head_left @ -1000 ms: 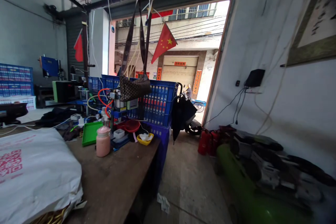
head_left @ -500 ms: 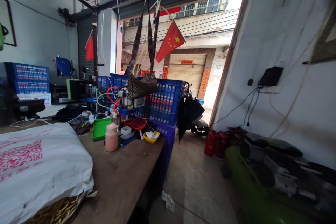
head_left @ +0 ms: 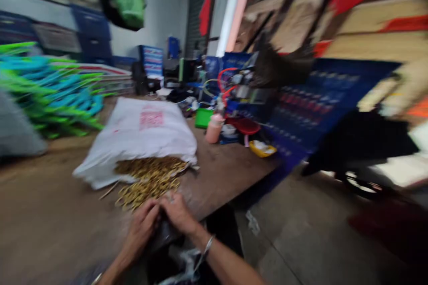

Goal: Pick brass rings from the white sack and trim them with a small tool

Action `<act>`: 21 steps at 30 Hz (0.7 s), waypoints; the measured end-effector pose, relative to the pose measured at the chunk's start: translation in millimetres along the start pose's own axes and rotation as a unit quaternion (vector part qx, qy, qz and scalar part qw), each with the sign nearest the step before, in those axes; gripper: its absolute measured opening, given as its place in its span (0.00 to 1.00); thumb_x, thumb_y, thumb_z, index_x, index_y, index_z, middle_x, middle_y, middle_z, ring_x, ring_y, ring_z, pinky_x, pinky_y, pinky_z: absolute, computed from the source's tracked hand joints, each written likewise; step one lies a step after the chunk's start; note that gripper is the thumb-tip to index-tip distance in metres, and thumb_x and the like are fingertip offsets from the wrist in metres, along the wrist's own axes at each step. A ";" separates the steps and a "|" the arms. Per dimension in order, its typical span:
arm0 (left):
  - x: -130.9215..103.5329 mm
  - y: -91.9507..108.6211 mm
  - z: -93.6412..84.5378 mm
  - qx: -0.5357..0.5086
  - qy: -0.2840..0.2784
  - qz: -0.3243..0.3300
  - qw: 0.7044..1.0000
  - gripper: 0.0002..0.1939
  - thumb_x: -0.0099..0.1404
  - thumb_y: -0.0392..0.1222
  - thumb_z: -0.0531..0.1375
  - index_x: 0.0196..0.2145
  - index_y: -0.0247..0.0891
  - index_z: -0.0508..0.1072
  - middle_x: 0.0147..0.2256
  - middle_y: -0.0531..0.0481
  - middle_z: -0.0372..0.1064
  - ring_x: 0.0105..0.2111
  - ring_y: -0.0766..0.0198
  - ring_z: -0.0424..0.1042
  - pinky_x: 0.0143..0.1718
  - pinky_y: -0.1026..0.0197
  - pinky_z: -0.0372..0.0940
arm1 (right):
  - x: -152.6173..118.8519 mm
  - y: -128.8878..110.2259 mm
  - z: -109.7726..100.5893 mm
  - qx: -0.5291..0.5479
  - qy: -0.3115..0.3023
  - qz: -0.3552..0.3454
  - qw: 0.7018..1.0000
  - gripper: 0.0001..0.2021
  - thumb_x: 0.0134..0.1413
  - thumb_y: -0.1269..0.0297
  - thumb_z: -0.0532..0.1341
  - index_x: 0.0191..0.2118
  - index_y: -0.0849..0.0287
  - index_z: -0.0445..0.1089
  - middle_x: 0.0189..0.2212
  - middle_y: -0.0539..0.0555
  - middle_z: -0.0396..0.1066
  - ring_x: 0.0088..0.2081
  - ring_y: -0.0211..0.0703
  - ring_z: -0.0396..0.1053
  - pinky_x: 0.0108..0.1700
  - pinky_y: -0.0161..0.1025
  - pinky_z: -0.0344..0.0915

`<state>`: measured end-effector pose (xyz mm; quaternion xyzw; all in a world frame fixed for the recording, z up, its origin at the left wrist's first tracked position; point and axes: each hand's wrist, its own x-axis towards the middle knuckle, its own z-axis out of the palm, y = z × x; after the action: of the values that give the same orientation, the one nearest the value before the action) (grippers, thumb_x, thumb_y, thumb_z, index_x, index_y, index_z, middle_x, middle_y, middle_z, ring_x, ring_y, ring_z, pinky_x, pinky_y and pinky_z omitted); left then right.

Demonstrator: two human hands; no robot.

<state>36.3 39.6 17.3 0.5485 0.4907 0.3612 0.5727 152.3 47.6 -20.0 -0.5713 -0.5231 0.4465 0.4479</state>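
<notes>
My left hand [head_left: 142, 226] and my right hand [head_left: 176, 212] meet at the near edge of the table, fingertips almost touching. Both are closed with fingers bent inward; motion blur and the fingers themselves hide what they hold. Just beyond them lies a heap of gold-coloured metal rings [head_left: 147, 183], spilling from the open mouth of a white woven sack [head_left: 133, 136] with a red printed square. A thin stick-like piece [head_left: 109, 190] rests left of the heap.
Bright green and blue plastic items [head_left: 56, 89] are stacked at left. Behind the sack's right side stand a green tray [head_left: 203, 118], a pink bottle [head_left: 214, 129], a red bowl [head_left: 247, 126] and a yellow dish [head_left: 262, 148]. The brown table [head_left: 220, 173] ends at right, above the floor.
The view has swung left and down. Both hands, the whole sack front and the ring heap now show; the wall and green machine at right have left the view.
</notes>
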 end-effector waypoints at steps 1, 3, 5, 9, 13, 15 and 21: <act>-0.6 -4.0 -0.5 -0.006 -0.002 -0.011 1.000 0.17 0.55 0.54 0.56 0.25 0.36 0.66 0.18 0.57 0.58 0.17 0.71 0.57 0.16 0.69 0.53 | 0.6 4.1 2.3 0.028 0.003 0.012 1.000 0.10 0.50 0.58 0.53 0.25 0.59 0.61 0.20 0.45 0.61 0.23 0.32 0.57 0.25 0.30 0.56; -0.9 -10.2 -1.6 -0.032 -0.004 -0.042 0.999 0.16 0.55 0.54 0.55 0.26 0.36 0.65 0.19 0.57 0.58 0.17 0.72 0.57 0.16 0.70 0.53 | 2.1 9.6 3.8 0.035 -0.011 0.019 0.999 0.10 0.48 0.59 0.54 0.23 0.59 0.60 0.19 0.44 0.59 0.23 0.32 0.55 0.25 0.30 0.55; -2.1 -14.9 -3.1 -0.056 0.007 -0.061 0.997 0.15 0.55 0.53 0.54 0.26 0.37 0.63 0.19 0.58 0.58 0.16 0.73 0.56 0.15 0.71 0.52 | 2.6 11.5 3.1 0.018 -0.025 0.004 1.000 0.11 0.48 0.58 0.53 0.23 0.59 0.60 0.19 0.45 0.58 0.23 0.32 0.55 0.26 0.30 0.55; -8.8 -22.9 -6.0 -0.101 -0.003 -0.073 0.992 0.14 0.55 0.52 0.55 0.27 0.37 0.62 0.20 0.57 0.60 0.15 0.75 0.56 0.14 0.72 0.51 | 1.0 9.8 1.7 -0.020 -0.034 0.007 0.999 0.13 0.48 0.55 0.53 0.22 0.59 0.61 0.18 0.45 0.58 0.23 0.33 0.55 0.26 0.31 0.54; -12.9 -27.8 -8.6 -0.154 -0.008 -0.064 0.986 0.14 0.56 0.52 0.56 0.28 0.37 0.62 0.22 0.57 0.60 0.15 0.76 0.56 0.14 0.73 0.50 | 0.9 7.7 -1.0 -0.045 -0.029 0.008 0.999 0.13 0.49 0.55 0.51 0.24 0.59 0.63 0.18 0.47 0.60 0.22 0.35 0.57 0.27 0.32 0.55; -13.4 -28.4 -9.4 -0.178 -0.001 -0.059 0.982 0.14 0.56 0.52 0.56 0.29 0.37 0.62 0.23 0.57 0.61 0.16 0.76 0.57 0.14 0.73 0.51 | -1.1 6.9 -4.4 -0.089 -0.015 -0.024 0.996 0.13 0.51 0.56 0.50 0.25 0.59 0.63 0.19 0.47 0.61 0.23 0.36 0.58 0.28 0.32 0.55; -14.2 -29.1 -9.9 -0.177 0.015 -0.046 0.983 0.14 0.56 0.51 0.57 0.30 0.37 0.62 0.23 0.56 0.61 0.16 0.75 0.57 0.14 0.73 0.51 | -16.9 4.4 -11.5 -0.309 -0.091 -0.135 0.937 0.08 0.49 0.71 0.48 0.27 0.58 0.63 0.21 0.50 0.63 0.23 0.36 0.58 0.27 0.32 0.51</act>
<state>19.5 24.8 -8.2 0.4100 0.4521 0.4239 0.6692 163.5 30.0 -21.3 -0.5624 -0.7458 0.2483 0.2564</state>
